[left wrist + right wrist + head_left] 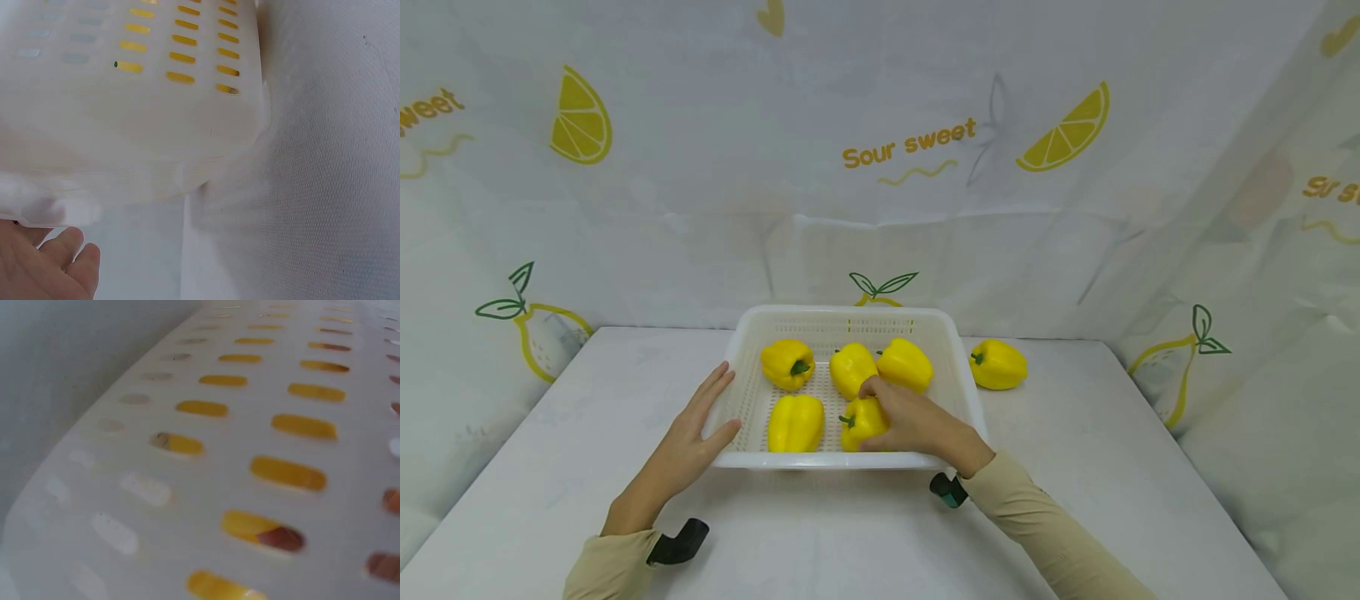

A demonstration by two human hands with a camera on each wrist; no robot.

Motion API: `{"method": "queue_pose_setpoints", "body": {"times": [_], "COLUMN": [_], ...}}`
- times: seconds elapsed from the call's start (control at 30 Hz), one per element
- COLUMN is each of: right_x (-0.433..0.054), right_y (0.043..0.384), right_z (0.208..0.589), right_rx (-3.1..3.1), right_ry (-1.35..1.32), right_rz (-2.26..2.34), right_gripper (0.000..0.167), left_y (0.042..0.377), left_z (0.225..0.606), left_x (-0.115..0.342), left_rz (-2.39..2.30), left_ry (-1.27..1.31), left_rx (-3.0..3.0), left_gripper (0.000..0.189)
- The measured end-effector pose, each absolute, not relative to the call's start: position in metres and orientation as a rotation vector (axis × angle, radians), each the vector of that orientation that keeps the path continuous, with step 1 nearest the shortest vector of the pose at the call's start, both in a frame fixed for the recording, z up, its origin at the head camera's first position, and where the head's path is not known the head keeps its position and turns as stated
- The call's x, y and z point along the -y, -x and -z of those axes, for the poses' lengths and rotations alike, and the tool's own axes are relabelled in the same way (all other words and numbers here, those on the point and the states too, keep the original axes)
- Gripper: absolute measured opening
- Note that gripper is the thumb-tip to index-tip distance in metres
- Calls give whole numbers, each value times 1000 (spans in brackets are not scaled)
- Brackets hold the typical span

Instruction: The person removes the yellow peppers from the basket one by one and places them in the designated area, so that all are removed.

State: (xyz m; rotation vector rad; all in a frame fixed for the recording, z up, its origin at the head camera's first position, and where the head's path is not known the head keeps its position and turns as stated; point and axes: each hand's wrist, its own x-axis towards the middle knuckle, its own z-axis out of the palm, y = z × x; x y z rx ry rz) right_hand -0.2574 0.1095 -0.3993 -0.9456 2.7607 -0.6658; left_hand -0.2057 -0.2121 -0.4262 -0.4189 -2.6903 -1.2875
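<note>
A white perforated plastic basket (842, 461) holds several yellow bell peppers. My right hand (917, 421) reaches over its front rim and grips the front right yellow bell pepper (861, 423) between thumb and fingers. At the basket's left side, my left hand (688, 442) rests against the rim with fingers extended and thumb spread. In the left wrist view, that hand's fingers (65, 250) show beside the rim. The right wrist view is filled by the basket wall (237, 431), with yellow and bits of the hand behind its slots; the grip itself is hidden there.
Another yellow bell pepper (1000, 365) lies on the white-covered table (1075, 467), just right of the basket. Inside, a front left pepper (796, 423) and several at the back lie apart from the left hand. A lemon-print curtain (700, 167) hangs behind.
</note>
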Motion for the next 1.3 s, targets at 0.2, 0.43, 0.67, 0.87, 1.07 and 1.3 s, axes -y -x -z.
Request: {"method": "queue_pose_setpoints", "body": {"times": [0.2, 0.43, 0.67, 0.87, 1.07, 1.3], "right_x": [-108, -107, -109, -110, -109, -110], "right_y": [258, 257, 257, 258, 258, 256], "right_z": [400, 400, 402, 402, 401, 398], "right_rx": [-2747, -2709, -2658, -2653, -2678, -2768], "right_ry": [865, 838, 813, 817, 851, 977], "right_rz": [641, 621, 639, 623, 623, 605], "right_gripper": [66, 67, 67, 69, 69, 67], "left_y": [206, 205, 205, 205, 205, 205], "left_z": [426, 426, 426, 425, 425, 425], "left_x": [212, 212, 212, 212, 212, 212], "left_rz": [1284, 1276, 1274, 1273, 1289, 1303], "left_ry": [417, 421, 421, 424, 435, 438], "left_rx": [2693, 2694, 2695, 2696, 2681, 2675], "left_gripper": [69, 69, 69, 69, 68, 68]}}
